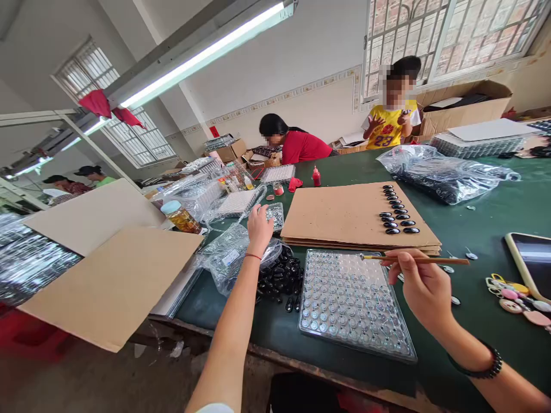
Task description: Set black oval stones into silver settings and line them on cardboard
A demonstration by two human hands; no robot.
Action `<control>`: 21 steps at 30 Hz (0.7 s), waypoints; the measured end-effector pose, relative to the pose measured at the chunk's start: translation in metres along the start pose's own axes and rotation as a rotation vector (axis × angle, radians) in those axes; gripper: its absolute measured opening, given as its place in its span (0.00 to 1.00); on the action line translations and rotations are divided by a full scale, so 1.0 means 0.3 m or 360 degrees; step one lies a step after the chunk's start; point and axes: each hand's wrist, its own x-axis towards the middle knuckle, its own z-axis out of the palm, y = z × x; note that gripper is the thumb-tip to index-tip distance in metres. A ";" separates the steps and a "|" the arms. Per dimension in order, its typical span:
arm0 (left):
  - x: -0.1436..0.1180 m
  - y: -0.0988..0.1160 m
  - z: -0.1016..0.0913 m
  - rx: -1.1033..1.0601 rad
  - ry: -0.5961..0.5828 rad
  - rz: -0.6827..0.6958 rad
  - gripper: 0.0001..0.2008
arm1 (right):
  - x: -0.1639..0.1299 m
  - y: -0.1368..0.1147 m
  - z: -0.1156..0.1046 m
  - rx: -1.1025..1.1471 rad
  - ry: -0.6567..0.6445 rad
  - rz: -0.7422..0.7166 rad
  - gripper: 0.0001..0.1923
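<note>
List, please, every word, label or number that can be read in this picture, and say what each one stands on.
"23": on the front of the yellow jersey worn by the person at the far side of the table.
White label on the plastic bag beside the left hand: too small to read.
Red sign on the far wall: too blurred to read.

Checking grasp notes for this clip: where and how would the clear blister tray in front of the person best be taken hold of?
Probably by its near rim, coming from the person's side. The clear blister tray lies flat on the green table, its near edge free, while the black stones crowd its left side and the cardboard sheet borders its far edge.
</note>
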 end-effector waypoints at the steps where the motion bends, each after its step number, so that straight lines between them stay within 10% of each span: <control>1: -0.025 0.001 0.002 0.0080 -0.0078 0.0064 0.14 | -0.002 0.001 0.000 -0.0017 -0.0016 -0.0005 0.13; 9: -0.333 0.059 0.115 0.0150 -0.0687 0.0270 0.10 | -0.006 -0.002 0.006 -0.0068 -0.0093 -0.0058 0.15; 21: -0.274 0.015 0.114 -0.0425 -0.0561 -0.0101 0.06 | 0.007 0.008 0.011 -0.0069 -0.0067 -0.0125 0.15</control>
